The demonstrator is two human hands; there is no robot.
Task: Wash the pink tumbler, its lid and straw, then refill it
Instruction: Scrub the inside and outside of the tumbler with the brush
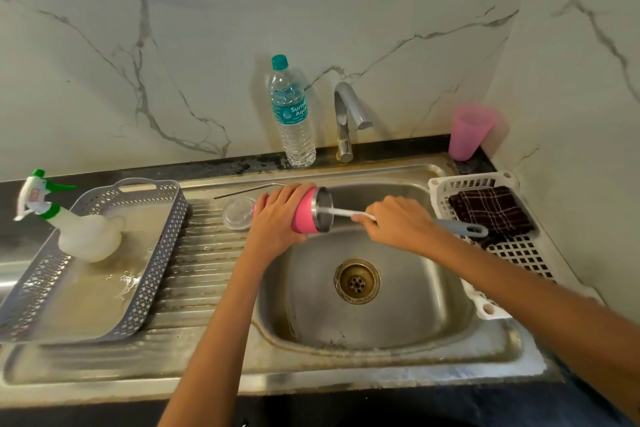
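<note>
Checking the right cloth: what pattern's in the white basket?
Dark brown checked cloth with pale lines; head view.

The sink point(363, 322) sits in the lower middle of the frame. Over its upper left part, the left hand point(280, 215) holds the tumbler point(306, 215) on its side. The brush point(460, 227) goes into it from the right, held by the right hand point(398, 222). The lid point(237, 213) and straw point(249, 190) lie just left of the tumbler. The tap point(348, 114) and water bottle point(292, 114) stand behind.

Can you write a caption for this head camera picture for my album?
Left hand tips the pink tumbler over the sink while right hand pokes a brush inside.
</note>
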